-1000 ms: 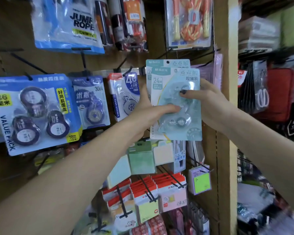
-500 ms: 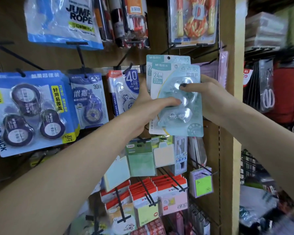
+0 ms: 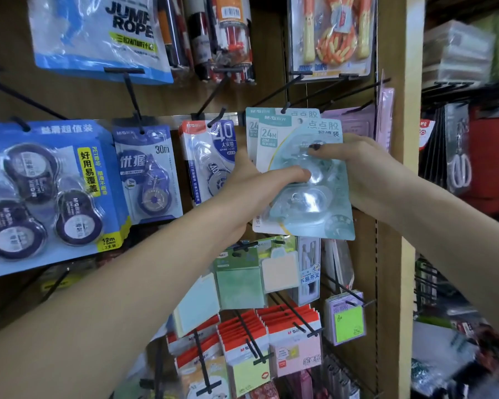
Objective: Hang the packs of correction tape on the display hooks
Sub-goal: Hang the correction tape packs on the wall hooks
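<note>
A pale teal pack of tape (image 3: 311, 208) with a clear blister is held up against the display board, in front of another like pack (image 3: 252, 122) that hangs on a black hook (image 3: 285, 106). My left hand (image 3: 260, 185) grips the front pack from its left edge, thumb across the blister. My right hand (image 3: 357, 171) holds its right edge, with a dark-nailed finger on the blister top. The front pack's hang hole sits below and right of the hook tip.
Blue correction tape packs hang to the left: a value pack (image 3: 49, 194), a 30m pack (image 3: 147, 171) and a 40m pack (image 3: 211, 159). Sticky notes (image 3: 239, 280) and red-topped packs (image 3: 288, 335) hang below on protruding hooks. A wooden post (image 3: 395, 197) stands right.
Both hands and the front pack have stayed nearly in place against the board; the pack has tilted slightly, its top a little to the right.
</note>
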The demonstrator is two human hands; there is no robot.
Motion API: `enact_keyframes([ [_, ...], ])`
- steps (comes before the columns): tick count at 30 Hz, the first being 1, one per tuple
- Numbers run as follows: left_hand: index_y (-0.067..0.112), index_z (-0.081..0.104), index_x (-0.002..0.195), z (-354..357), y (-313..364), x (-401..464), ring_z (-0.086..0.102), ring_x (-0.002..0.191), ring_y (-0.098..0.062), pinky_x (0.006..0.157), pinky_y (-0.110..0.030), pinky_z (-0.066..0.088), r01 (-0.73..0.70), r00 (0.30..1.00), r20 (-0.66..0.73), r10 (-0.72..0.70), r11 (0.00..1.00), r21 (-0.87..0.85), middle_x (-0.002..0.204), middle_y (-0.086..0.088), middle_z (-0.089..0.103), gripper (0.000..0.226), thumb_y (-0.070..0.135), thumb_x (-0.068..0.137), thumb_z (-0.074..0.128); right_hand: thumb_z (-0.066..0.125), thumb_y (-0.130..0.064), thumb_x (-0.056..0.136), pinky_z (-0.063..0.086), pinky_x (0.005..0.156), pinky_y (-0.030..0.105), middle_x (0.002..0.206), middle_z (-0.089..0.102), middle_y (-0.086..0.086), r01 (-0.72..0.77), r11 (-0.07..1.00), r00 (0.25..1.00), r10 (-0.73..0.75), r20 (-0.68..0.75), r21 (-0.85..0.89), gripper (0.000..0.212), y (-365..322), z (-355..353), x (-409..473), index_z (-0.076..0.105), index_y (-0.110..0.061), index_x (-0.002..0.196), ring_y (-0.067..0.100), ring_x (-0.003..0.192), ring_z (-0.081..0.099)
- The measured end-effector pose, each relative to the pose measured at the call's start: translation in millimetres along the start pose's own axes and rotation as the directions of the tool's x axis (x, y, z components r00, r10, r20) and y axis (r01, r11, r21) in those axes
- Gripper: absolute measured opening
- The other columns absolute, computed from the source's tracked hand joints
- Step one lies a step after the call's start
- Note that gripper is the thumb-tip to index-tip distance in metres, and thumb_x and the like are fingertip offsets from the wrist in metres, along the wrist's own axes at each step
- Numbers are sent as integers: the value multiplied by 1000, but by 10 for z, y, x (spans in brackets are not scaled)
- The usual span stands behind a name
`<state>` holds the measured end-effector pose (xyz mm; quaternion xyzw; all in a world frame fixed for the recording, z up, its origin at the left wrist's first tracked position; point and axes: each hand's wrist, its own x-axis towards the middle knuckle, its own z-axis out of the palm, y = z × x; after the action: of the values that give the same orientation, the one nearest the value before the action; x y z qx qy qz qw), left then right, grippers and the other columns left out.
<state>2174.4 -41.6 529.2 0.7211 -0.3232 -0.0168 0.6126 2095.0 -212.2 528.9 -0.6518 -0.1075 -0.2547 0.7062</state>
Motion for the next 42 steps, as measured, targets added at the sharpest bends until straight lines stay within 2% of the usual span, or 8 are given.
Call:
enact_keyframes([
  [6, 30, 31, 154, 22, -66, 221, 60, 118, -14, 87, -30, 53, 103, 993, -59, -99, 992, 70, 139, 11, 58, 98, 51, 76, 87, 56, -2, 102, 62, 94, 44, 124, 77, 12, -89, 996, 995, 89, -36, 2, 33, 90, -52, 321, 65, -3, 133, 29, 111, 76],
  [11, 34, 39, 150, 25, -209, 459, 69, 119, -26, 101, -51, 58, 242, 969, -38, -243, 970, -23, 138, 2, 64, 123, 63, 39, 83, 59, 2, 100, 66, 78, 43, 115, 80, 10, -126, 990, 987, 119, -109, -60, 29, 156, -36, 643, 68, -7, 126, 28, 100, 79],
  [21, 19, 64, 132, -74, -283, 750, 72, 110, -20, 99, -36, 59, 355, 935, 29, -354, 932, -68, 135, -7, 71, 34, 40, 105, 60, 71, -3, 93, 64, 57, 40, 118, 76, 14, -243, 960, 951, 208, -227, -139, 50, 275, 36, 1163, 52, -9, 139, 27, 86, 81],
  [25, 15, 64, 126, -84, -260, 738, 72, 97, -21, 94, -38, 61, 365, 930, -15, -367, 927, -88, 126, -7, 74, 25, 31, 108, 58, 67, -2, 96, 65, 68, 42, 116, 78, 14, -259, 950, 947, 215, -238, -174, 35, 347, 80, 1252, 62, -8, 131, 27, 92, 80],
  [29, 16, 61, 101, -74, -264, 668, 69, 79, -15, 73, -29, 61, 386, 923, 30, -385, 918, -87, 103, -5, 73, 8, 19, 107, 58, 75, -8, 89, 65, 81, 52, 118, 76, 13, -246, 952, 946, 196, -257, -179, 54, 368, 84, 1193, 54, -12, 139, 30, 95, 80],
  [32, 19, 63, 108, -54, -278, 580, 70, 83, -14, 71, -31, 61, 387, 921, 66, -384, 921, -41, 113, -5, 73, 5, 23, 105, 63, 81, -17, 76, 63, 86, 57, 119, 75, 14, -237, 953, 949, 186, -253, -190, 71, 372, 34, 1064, 52, -11, 141, 34, 96, 79],
  [36, 18, 61, 131, -45, -353, 446, 71, 111, -20, 65, -31, 65, 321, 943, 108, -314, 946, -52, 128, -6, 72, 36, 22, 98, 73, 75, -17, 94, 61, 93, 50, 116, 79, 8, -175, 962, 972, 135, -193, -209, 38, 335, -26, 790, 65, -15, 130, 28, 103, 78],
  [42, 28, 65, 120, -58, -343, 165, 77, 109, -21, 91, -44, 65, 117, 979, 167, -119, 993, 16, 122, -3, 77, 34, 20, 91, 80, 79, -27, 86, 58, 97, 55, 130, 73, 7, -47, 987, 999, 42, -32, -151, 60, 266, -152, 424, 56, -24, 142, 31, 115, 74],
])
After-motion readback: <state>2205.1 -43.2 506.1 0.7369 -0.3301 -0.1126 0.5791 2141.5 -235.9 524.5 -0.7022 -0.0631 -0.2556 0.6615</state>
